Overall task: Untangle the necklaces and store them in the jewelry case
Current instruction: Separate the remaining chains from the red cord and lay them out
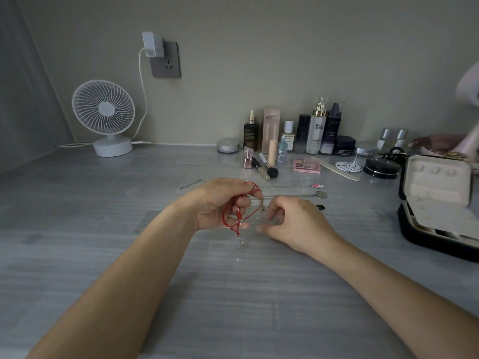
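Note:
My left hand [220, 200] holds a tangle of red cord necklace [234, 216] just above the grey table, fingers curled round its loops; a thin silver chain end dangles below it. My right hand [290, 221] sits close beside it, fingers curled, pinching a fine strand that runs from the tangle. Behind my hands lie two silver chain necklaces, one with a pink charm [320, 186] and one with a round pendant [322, 194]. The black jewelry case [438, 239] stands open at the right, its beige-lined lid [438, 177] upright.
Cosmetic bottles, brushes, a pink palette [307, 165] and compacts line the back of the table. A white desk fan [106, 116] stands at the back left, with a charger cable along the wall. A hair pin [191, 183] lies left of my hands.

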Demonstrator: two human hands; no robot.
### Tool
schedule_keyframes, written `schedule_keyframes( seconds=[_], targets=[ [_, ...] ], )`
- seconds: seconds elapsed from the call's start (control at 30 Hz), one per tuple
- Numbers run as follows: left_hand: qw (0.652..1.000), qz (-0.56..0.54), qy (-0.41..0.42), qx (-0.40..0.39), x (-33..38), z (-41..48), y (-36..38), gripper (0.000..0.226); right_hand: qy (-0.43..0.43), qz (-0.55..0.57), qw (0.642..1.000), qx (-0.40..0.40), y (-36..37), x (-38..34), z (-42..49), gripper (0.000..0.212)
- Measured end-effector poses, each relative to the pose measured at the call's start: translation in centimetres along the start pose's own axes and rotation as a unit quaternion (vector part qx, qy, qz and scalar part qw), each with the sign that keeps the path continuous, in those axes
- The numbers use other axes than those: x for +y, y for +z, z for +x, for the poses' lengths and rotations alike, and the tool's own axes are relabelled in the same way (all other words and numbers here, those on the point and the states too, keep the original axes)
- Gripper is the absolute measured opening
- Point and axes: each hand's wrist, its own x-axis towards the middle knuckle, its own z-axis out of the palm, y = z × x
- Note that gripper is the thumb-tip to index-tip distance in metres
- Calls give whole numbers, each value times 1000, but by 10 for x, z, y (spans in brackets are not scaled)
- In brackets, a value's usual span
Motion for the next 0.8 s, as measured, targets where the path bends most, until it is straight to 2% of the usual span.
schedule_keyframes(
  seconds=[0.07,0.2,0.4,0.6,0.7,0.8],
  targets=[
    [1000,-4,1,-2,0,0,0,26,-4,0,1000,-8,0,-1,-2,27],
    [1000,-8,4,-5,0,0,0,26,-15,-5,1000,-25,5,-3,-2,18],
    [1000,-6,6,-1,-1,0,-1,26,-19,5,999,-37,11,0,1,24],
    [1000,17,-10,25,-4,4,-7,26,-8,47,998,-50,10,1,4,8],
    [998,42,-21,46,-6,6,-10,23,-4,97,994,-46,-3,2,2,13],
    [994,74,-36,74,-9,8,-13,21,36,229,972,-48,-16,4,2,16]
  ],
)
